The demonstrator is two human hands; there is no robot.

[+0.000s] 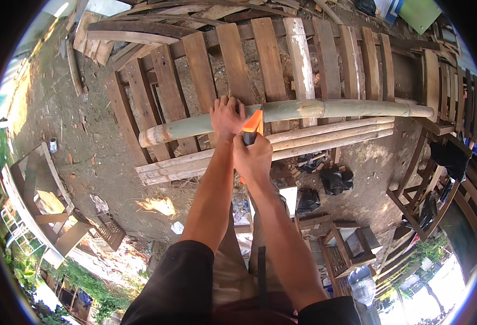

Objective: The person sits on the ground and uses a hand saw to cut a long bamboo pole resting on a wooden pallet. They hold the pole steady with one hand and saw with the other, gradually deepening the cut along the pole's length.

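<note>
A long green bamboo pole (295,110) lies crosswise on a slatted wooden bench (236,59). My left hand (228,116) presses down on the pole left of its middle, its fingers curled over the far side. Close beside it on the right, my right hand (253,157) is closed round the black and orange handle of a handsaw (253,122). The saw's blade shows only as a thin edge, standing across the pole. Whether it has cut into the bamboo I cannot tell.
Several pale poles (325,136) run along the bench's near edge. Black plastic bags (336,180) lie on the dirt floor below. A wooden frame (349,244) stands at the lower right, and a small can (53,145) sits on the ground at the left.
</note>
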